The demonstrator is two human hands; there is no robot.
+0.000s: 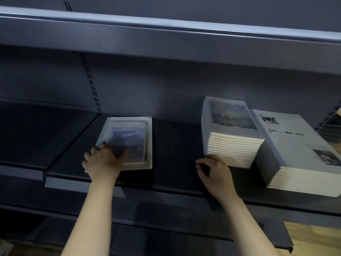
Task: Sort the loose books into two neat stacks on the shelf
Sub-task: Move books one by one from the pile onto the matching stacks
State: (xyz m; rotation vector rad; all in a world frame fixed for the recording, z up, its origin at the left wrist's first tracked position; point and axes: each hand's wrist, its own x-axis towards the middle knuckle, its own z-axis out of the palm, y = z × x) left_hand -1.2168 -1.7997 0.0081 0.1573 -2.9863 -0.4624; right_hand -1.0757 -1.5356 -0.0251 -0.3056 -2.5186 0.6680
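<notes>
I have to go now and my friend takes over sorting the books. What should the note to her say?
Left hand: flat on the small pile of blue-cover books, at its near left corner, no grip closed around it.
Right hand: resting against the bottom of the tall stack, holding nothing.
The grey "Memory" stack sits right beside the tall one, touching it.
Done: two neat stacks on the right of the shelf.
Left: the small pile on the left still stands apart and needs sorting.
</notes>
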